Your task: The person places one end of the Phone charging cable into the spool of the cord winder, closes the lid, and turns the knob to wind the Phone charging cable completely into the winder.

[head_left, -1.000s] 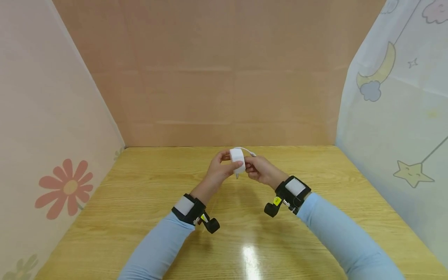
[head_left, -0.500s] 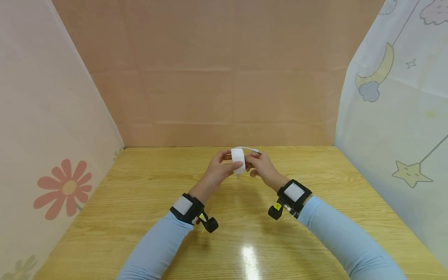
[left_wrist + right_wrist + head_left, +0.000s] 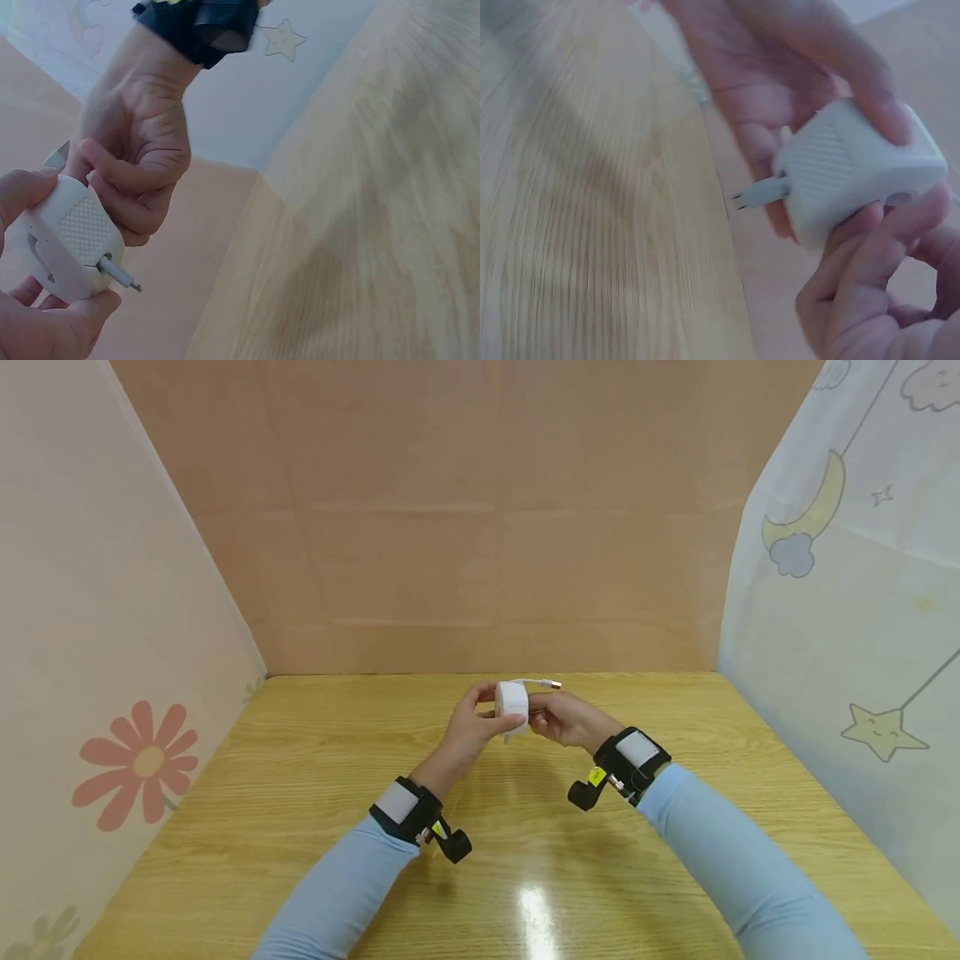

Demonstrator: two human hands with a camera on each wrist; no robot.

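A white charger [image 3: 512, 700] with a short white cable [image 3: 542, 682] is held above the wooden table [image 3: 315, 793], near its far middle. My left hand [image 3: 486, 717] grips the charger from the left, thumb on its near face. My right hand [image 3: 546, 717] holds its right side with curled fingers. In the left wrist view the charger [image 3: 71, 244] shows a ribbed face and a metal pin [image 3: 120, 274], with the right hand [image 3: 139, 165] curled against it. The right wrist view shows the charger [image 3: 855, 172] between the left hand [image 3: 780, 82] and the right hand [image 3: 862, 292].
A brown cardboard wall [image 3: 480, 527] closes the back of the table. A flowered sheet [image 3: 112, 693] hangs on the left and a moon-and-star sheet [image 3: 847, 568] on the right. Black wrist straps [image 3: 408, 810] carry small cameras on both forearms.
The charger has turned in my hands and its cable end now sticks out to the right. My right wrist has dropped and rolled a little; the left hand has stayed in place.
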